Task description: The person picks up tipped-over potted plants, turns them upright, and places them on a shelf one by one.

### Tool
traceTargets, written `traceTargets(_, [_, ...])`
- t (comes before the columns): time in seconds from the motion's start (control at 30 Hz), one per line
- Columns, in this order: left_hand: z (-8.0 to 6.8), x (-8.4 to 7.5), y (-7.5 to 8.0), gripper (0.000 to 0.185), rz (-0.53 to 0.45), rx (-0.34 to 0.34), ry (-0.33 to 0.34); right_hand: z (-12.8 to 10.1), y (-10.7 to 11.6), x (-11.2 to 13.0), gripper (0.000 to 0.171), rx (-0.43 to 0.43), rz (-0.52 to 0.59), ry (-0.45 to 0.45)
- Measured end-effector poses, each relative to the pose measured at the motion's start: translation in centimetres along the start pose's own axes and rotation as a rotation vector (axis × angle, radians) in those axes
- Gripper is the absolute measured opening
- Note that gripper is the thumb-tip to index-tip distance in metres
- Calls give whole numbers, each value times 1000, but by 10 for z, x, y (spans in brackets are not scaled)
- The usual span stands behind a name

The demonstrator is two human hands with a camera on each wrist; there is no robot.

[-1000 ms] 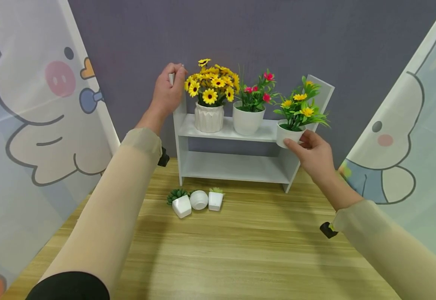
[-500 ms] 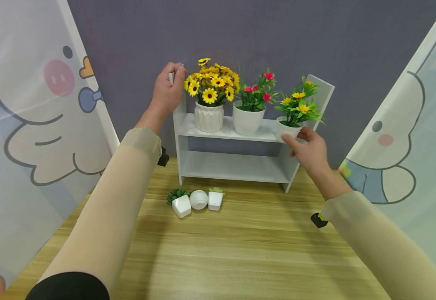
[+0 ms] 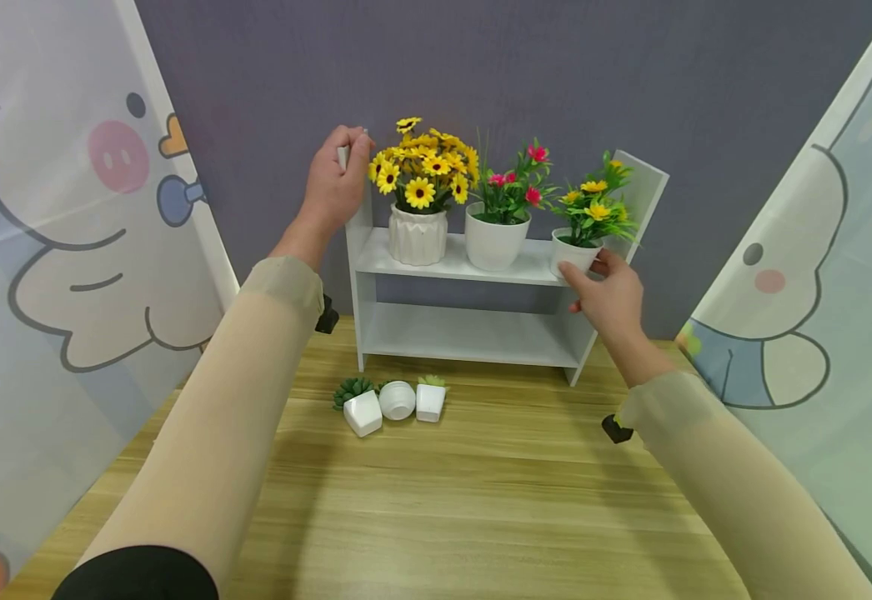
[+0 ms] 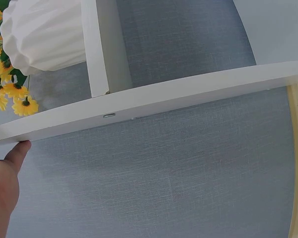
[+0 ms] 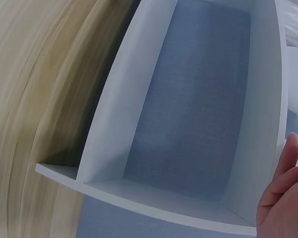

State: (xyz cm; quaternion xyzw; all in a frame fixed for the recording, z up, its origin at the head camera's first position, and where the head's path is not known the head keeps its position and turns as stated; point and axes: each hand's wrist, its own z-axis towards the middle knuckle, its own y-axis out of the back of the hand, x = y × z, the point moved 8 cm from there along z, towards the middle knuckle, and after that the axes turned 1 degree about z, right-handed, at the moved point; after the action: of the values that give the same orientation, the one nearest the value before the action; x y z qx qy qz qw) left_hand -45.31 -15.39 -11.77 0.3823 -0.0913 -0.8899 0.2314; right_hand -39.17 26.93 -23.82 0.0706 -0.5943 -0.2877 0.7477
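In the head view my left hand [image 3: 337,179] grips the top of the left side panel of a white two-tier shelf [image 3: 466,333]. The left wrist view shows the thumb [image 4: 19,153] against that panel. My right hand [image 3: 612,296] holds a small white pot of yellow flowers [image 3: 574,254] at the right end of the upper board, thumb in front and fingers round its right side. Whether its base touches the board is hard to tell. Beside it stand a white pot with red flowers [image 3: 496,242] and a ribbed white pot of yellow daisies [image 3: 418,237].
Three small white succulent pots [image 3: 363,412] lie tipped over on the wooden table [image 3: 466,508] before the shelf. Behind stands a grey wall [image 3: 481,58]. Cartoon-printed panels [image 3: 106,275] flank both sides. The lower board [image 3: 466,333] bears nothing visible.
My right hand has moved left and slightly up, bringing the pot of yellow flowers inward over the upper board's right end. The left hand stays on the side panel.
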Motion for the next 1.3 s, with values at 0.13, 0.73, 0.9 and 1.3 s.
traceTargets(0.13, [-1,-1,0,43,0,-3,2,4,-4,-1,94,-6,2,-9])
traceTargets(0.73, [-1,-2,1,43,-17,-8,-11,8,-11,0,88,-92,6,-49])
traceTargets(0.9, [-1,-2,0,44,-25,-2,-15,8,-14,1,88,-105,16,-66])
traceTargets(1.3, [0,0,-1,47,-12,4,15,7,-15,2,87,-123,7,-59])
